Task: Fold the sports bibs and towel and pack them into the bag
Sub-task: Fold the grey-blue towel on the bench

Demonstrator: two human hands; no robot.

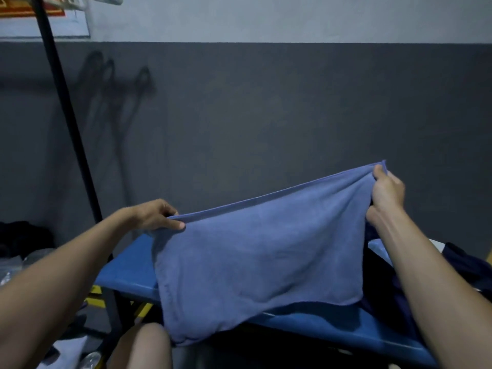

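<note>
blue soft microfibre towel (pixel 261 257) hangs over the blue desk (pixel 127 272), its top corners pinched by left hand (pixel 157 215) and right hand (pixel 386 190); slack fingers could let a corner drop, skewing the fold.

This looks like a sports changing room or gym back room. A blue padded bench (pixel 127 272) stands against a plain wall (pixel 266 102) painted dark grey below and pale above. At the bench's left end a black rack pole (pixel 66 107) rises, and hangers cast shadows on the wall. Dark clothing (pixel 468 265) lies heaped at the bench's right end, and a framed notice (pixel 40 22) hangs top left.
</note>
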